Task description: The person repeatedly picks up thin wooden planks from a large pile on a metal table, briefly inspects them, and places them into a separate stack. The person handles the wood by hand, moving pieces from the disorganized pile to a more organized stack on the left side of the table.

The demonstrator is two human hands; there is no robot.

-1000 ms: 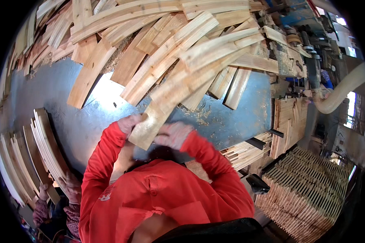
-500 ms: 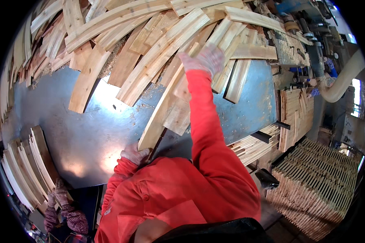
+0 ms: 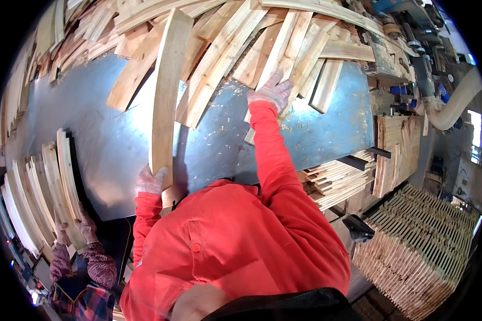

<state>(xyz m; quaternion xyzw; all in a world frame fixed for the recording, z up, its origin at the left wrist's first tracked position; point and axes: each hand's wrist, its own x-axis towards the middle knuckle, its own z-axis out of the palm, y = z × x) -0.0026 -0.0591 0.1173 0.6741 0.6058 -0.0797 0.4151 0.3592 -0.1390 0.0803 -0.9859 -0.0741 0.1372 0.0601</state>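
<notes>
The step in hand looks to be taking up boards one by one: the left hand (image 3: pixel 151 180) is closed round the near end of a long board (image 3: pixel 166 101), which points away from the body over the metal table (image 3: pixel 110 160), its far end in front of the heap of boards (image 3: pixel 211 69); whether that end touches the heap or hangs free cannot be told, though a dark shadow lies on the metal just beside it. The right hand (image 3: pixel 273 92) reaches forward with bent fingers over a pair of pale boards (image 3: pixel 285 45) at the near side of the heap, and whether it grips them or only rests there is not clear. Handling the held board further seems to call for a firm left hold near its end, since its length would make it tip, while the right hand would need a sure grasp before drawing anything off, as the boards there overlap and neighbours could slide along with it
</notes>
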